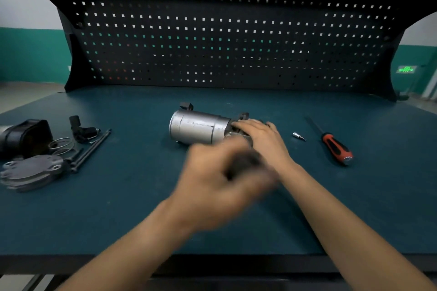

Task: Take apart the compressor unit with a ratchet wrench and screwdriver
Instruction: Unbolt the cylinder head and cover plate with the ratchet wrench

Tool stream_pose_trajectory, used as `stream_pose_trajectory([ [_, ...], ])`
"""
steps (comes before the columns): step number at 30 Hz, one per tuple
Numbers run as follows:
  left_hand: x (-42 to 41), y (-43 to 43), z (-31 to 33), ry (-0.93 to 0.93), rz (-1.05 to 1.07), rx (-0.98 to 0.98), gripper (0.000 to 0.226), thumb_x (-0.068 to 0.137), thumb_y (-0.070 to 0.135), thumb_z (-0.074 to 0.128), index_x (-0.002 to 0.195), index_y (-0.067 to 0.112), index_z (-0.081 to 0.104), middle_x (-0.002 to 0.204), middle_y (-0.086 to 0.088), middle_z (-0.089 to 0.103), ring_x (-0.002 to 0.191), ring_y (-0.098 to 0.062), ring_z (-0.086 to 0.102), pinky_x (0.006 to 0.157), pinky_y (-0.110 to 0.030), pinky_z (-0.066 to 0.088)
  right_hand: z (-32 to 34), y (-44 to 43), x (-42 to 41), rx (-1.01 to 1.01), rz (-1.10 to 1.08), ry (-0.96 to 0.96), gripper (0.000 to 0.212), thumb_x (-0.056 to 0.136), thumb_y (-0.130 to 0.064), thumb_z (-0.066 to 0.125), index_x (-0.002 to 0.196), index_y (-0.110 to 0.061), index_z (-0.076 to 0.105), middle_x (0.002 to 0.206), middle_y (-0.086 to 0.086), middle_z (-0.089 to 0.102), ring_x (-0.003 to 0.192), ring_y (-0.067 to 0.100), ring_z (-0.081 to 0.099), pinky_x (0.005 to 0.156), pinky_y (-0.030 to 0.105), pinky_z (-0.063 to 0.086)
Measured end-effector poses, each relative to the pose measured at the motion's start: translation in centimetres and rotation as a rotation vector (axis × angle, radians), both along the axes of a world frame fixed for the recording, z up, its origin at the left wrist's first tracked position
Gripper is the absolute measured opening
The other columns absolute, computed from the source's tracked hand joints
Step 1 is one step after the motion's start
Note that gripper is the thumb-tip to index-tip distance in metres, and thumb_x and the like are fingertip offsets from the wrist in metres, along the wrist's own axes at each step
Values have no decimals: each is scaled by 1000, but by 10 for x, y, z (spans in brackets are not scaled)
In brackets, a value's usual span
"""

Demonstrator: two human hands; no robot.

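On the bench [118,208], near its middle, the compressor [198,127] lies on its side, long axis left to right — the right hand [262,136] rests loose-fingered over its right end, the left hand [220,179], just in front, is too blurred to tell its grip — with the screwdriver [335,146] and a small bit [298,136] toward the right edge.
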State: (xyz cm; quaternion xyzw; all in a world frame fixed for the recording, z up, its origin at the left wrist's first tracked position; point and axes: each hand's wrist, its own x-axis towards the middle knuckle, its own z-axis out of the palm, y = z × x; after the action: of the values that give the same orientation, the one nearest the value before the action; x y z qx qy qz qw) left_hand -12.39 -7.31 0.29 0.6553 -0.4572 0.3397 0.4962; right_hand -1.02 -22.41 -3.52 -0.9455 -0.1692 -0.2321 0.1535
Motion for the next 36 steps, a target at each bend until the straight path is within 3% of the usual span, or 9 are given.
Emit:
stream_pose_trajectory([
  [2, -4, -2, -14, -164, 4, 409, 31, 82, 39, 55, 64, 15, 52, 53, 2, 49, 48, -2, 46, 43, -14, 32, -2, 0, 0, 14, 0, -14, 71, 71, -44, 73, 134, -25, 46, 142, -6, 45, 135, 10, 32, 109, 29, 11],
  [5, -1, 7, -14, -199, 27, 479, 35, 82, 38, 55, 62, 9, 54, 49, 0, 49, 44, -12, 42, 44, -20, 29, -4, 1, -2, 41, 18, -45, 71, 68, -43, 75, 131, -22, 50, 138, -6, 49, 132, 11, 35, 106, 28, 12],
  [9, 2, 15, -7, -160, 142, 162, 34, 92, 45, 46, 70, 19, 45, 62, 3, 41, 52, 0, 27, 51, -5, 23, -5, 6, -5, 91, 38, -43, 71, 65, -49, 58, 129, -19, 53, 133, -4, 52, 129, 13, 39, 105, 30, 15],
  [14, 9, 28, 2, 652, -76, -1049, 46, 96, 44, 36, 55, 22, 39, 38, 11, 26, 32, -6, 19, 35, -15, 19, -6, 5, -6, 106, 41, -40, 64, 72, -38, 75, 129, -19, 52, 133, -7, 51, 129, 12, 37, 108, 32, 11],
  [19, 18, 39, -7, 753, -116, -1307, 48, 96, 49, 34, 58, 19, 36, 41, 9, 22, 32, -7, 16, 34, -18, 18, -6, 7, -7, 133, 38, -56, 63, 72, -35, 76, 128, -19, 53, 132, -5, 52, 129, 13, 38, 107, 30, 8],
  [23, 14, 28, -1, 523, -124, -883, 41, 85, 45, 43, 51, 22, 44, 37, 11, 30, 32, -6, 22, 36, -15, 20, -8, 7, -6, 145, 46, -68, 63, 71, -35, 76, 128, -19, 53, 132, -6, 52, 129, 13, 38, 108, 31, 7],
  [29, 2, 16, -16, -312, 33, 795, 29, 76, 35, 62, 59, 14, 51, 46, -1, 55, 40, -20, 49, 41, -19, 24, -6, 7, -6, 141, 36, -43, 66, 69, -34, 77, 128, -19, 53, 133, -6, 52, 129, 13, 37, 109, 36, 15],
  [32, 1, 16, -25, -371, 64, 821, 25, 75, 30, 60, 61, 10, 53, 47, -2, 54, 41, -24, 47, 37, -22, 27, -8, 8, -6, 169, 63, -40, 64, 69, -29, 78, 128, -17, 54, 131, -3, 53, 128, 16, 39, 104, 27, 25],
  [36, -1, 6, -18, -116, 19, 192, 8, 79, 24, 56, 74, 17, 53, 60, 3, 48, 51, 5, 41, 51, -7, 33, -6, 9, -6, 214, 78, -11, 59, 74, -34, 67, 127, -12, 54, 129, 0, 53, 127, 18, 40, 103, 24, 25],
])
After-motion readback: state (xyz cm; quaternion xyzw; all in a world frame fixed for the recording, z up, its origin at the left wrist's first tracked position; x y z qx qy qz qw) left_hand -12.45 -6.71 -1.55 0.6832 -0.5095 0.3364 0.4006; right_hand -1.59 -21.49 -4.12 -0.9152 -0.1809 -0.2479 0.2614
